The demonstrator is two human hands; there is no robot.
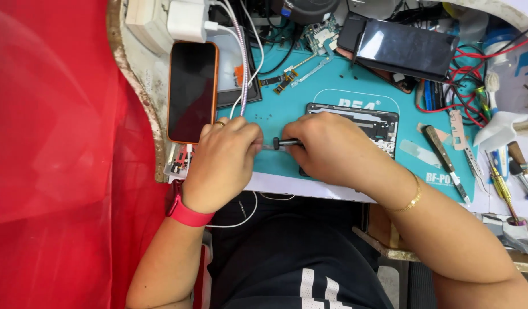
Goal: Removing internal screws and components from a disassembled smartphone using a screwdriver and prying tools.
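Head view, looking down at a teal work mat [287, 109] lying on the surface.

Left hand [224, 163]: sitting at about 8 o'clock from frame centre, fingers curled inward, ring on one finger, red wristband at the wrist. Its fingertips are meeting the end of a small dark screwdriver [287, 143]; what they are pinching is hidden, so I cannot tell whether it is a separate part.

Right hand [333, 149]: sitting just right of centre, clenching around the screwdriver's shaft, gold bracelet on the wrist. The tool is lying roughly level between the two hands, its dark knurled section showing in the gap.

Opened phone [361, 123]: lying face down on the mat, back cover off, at 1 o'clock from the right hand and partly covered by that hand.

Surroundings:
- Orange-cased phone [192, 91], screen dark, lying at 12 o'clock from the left hand, just off the mat's left edge.
- White charger block [186, 20] with braided cable, at 11 o'clock in the frame.
- Dark phone [404, 48], glossy screen, at 1 o'clock.
- Small circuit board [321, 31] with flex cables, at 12 o'clock.
- Loose hand tools [447, 160] spreading along 3 o'clock, with red wires above them.
- Red cloth [58, 154] filling the 9 o'clock side.
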